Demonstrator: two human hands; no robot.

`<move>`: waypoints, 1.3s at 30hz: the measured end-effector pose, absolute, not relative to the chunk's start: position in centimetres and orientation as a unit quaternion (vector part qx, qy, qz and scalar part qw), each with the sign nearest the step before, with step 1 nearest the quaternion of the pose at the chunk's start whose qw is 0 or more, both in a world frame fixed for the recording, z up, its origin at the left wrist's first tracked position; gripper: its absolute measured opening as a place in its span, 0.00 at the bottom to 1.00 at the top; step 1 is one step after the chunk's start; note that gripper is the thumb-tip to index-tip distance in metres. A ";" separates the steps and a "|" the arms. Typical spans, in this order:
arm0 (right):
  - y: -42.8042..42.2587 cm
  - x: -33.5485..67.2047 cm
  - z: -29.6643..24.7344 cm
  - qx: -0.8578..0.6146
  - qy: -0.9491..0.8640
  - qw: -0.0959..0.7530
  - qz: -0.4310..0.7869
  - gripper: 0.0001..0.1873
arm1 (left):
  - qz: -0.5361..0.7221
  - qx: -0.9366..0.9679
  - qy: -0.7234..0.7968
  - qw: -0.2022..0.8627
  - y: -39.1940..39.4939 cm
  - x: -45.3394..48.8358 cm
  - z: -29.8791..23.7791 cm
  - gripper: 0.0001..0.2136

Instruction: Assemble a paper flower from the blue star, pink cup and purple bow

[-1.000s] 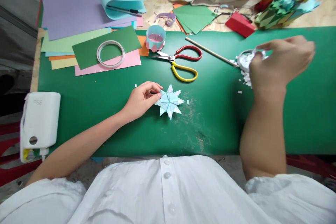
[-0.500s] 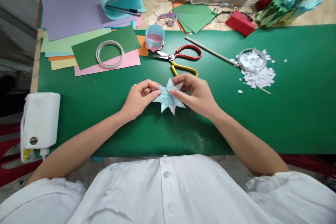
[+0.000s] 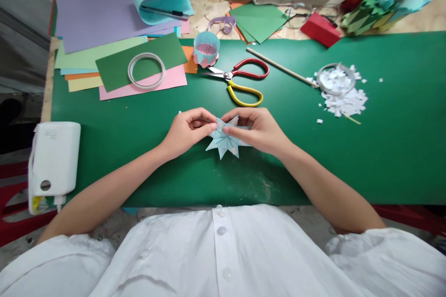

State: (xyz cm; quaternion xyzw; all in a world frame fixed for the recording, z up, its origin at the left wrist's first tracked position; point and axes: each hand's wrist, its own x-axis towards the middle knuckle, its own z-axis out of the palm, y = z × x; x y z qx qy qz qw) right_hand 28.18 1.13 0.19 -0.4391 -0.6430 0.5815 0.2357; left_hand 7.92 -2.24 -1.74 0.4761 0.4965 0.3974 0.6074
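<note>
a person in a white shirt (image 3: 223, 250) sits close against a worktop (image 3: 383, 158) covered in green, both forearms stretched forward over its near edge. just beyond them, at the middle of the worktop, a pale blue paper star (image 3: 223, 145) is held just above the green surface. the left hand (image 3: 188, 132) is closed on the star's left side, fingertips and thumb pinched together on one of its points. the right hand (image 3: 259, 131) is clamped on the star's right side, with the thumb pressed across the folded centre. to the far left, a white boxy device (image 3: 54, 162) sits at the worktop's edge. further back, red-and-yellow-handled scissors (image 3: 228, 75) lie shut, well apart from the hands. off to the right, a heap of white paper scraps (image 3: 344, 102) spills from a small clear ring (image 3: 335, 79), touching the end of a thin wooden stick (image 3: 282, 68). to the left, a roll of clear tape (image 3: 129, 72) rests on fanned sheets of coloured paper (image 3: 114, 86), near a small blue paper cup (image 3: 206, 48). at the back, a purple sheet (image 3: 104, 14), green squares (image 3: 259, 21), a red box (image 3: 320, 31) and folded paper decorations (image 3: 379, 9) crowd the far edge.
</note>
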 end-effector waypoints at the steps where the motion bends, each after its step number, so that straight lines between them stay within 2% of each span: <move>1: 1.1 28.2 0.2 -0.438 -0.649 0.232 0.578 0.15 | 0.395 0.479 0.499 0.605 -2.2 7.9 -1.8 0.12; 8: 1.2 28.4 0.4 -0.426 -0.673 0.199 0.571 0.17 | 0.345 0.490 0.490 0.633 -2.0 7.6 -1.8 0.10; 14: 1.2 28.4 -0.2 -0.379 -0.717 0.228 0.539 0.18 | 0.328 0.478 0.488 0.652 -1.9 7.6 -1.4 0.10; 16: 1.1 28.3 -0.7 -0.372 -0.769 0.288 0.434 0.17 | 0.329 0.478 0.496 0.646 -1.9 7.7 -1.4 0.09; 19: 0.9 28.2 -1.2 -0.341 -0.846 0.372 0.169 0.09 | 0.334 0.477 0.510 0.633 -2.0 7.7 -1.5 0.09; 21: 0.6 28.1 -1.4 -0.315 -0.869 0.380 0.037 0.04 | 0.341 0.475 0.512 0.629 -2.1 7.8 -1.6 0.09; 24: 0.1 27.9 -1.3 -0.300 -0.884 0.355 -0.044 0.01 | 0.356 0.480 0.507 0.622 -2.1 7.8 -1.8 0.09; 29: -0.4 27.5 -1.2 -0.309 -0.887 0.340 -0.051 0.03 | 0.372 0.510 0.509 0.586 -2.1 7.9 -2.0 0.07; 39: 0.2 27.4 -2.1 -0.315 -0.887 0.334 0.044 0.07 | 0.371 0.541 0.489 0.575 -2.4 7.9 -2.2 0.05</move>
